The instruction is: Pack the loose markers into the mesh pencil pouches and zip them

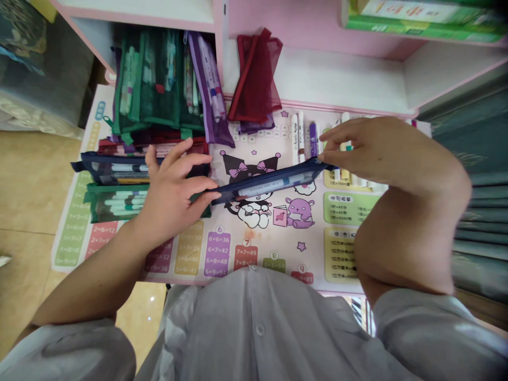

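Between the left hand and the right hand, a pouch is held over the desk. Under and left of the left hand, filled pouches are laid; beyond it, more are piled. Loose markers are set beyond the right hand. Between both hands, farther back, overlapping pouches are laid across the edge of the shelf.

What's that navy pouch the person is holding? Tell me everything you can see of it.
The navy pouch is long and slim, seemingly see-through mesh with a darker band along its upper edge. Pale markers show inside. It's stretched between the left hand and right hand, each pinching one end, and slants upward to the right in the picture, over the desk's cartoon print. Whether it's fully zipped, or touches the desk, I can't tell.
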Tool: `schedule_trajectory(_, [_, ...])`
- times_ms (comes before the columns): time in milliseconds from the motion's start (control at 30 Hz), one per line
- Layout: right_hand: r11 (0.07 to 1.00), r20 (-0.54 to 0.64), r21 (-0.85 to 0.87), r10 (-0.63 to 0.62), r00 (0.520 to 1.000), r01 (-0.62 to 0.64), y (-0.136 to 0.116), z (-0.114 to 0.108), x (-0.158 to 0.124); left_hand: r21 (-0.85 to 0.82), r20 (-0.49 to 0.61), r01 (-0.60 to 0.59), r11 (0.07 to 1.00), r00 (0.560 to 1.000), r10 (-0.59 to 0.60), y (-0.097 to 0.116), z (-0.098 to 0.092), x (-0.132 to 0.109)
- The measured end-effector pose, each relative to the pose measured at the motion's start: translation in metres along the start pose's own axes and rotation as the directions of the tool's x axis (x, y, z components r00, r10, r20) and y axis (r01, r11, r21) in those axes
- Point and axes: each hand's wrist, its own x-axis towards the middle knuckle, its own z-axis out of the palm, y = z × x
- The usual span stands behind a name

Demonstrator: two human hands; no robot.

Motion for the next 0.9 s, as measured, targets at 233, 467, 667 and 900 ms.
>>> schedule_trajectory(233, [0.993,0.003,-0.066,0.097,0.995,-0.097,0.0011,-0.0039,-0.0014,0.001,-0.001,0.003,1.0,1.0,-0.003,0.0007,-0.0003,-0.0003])
schedule_trajectory(467, [0.985,0.023,-0.069,0.158,0.987,-0.156,-0.0029,-0.0055,-0.0013,0.012,-0.023,-0.012,1.0,1.0,0.012,-0.0001,0.0011,-0.0017])
schedule_trajectory(667, [0.984,-0.019,-0.054,0.171,0.985,-0.172,-0.0058,-0.0067,-0.0016,0.0,-0.028,-0.016,1.0,0.999,0.016,-0.0015,0.0012,-0.0013])
schedule_trajectory(900, [0.98,-0.027,-0.092,0.174,0.984,-0.176,-0.0084,-0.0071,-0.0012,-0.004,-0.013,-0.008,1.0,1.0,0.008,0.001,-0.0002,-0.0009])
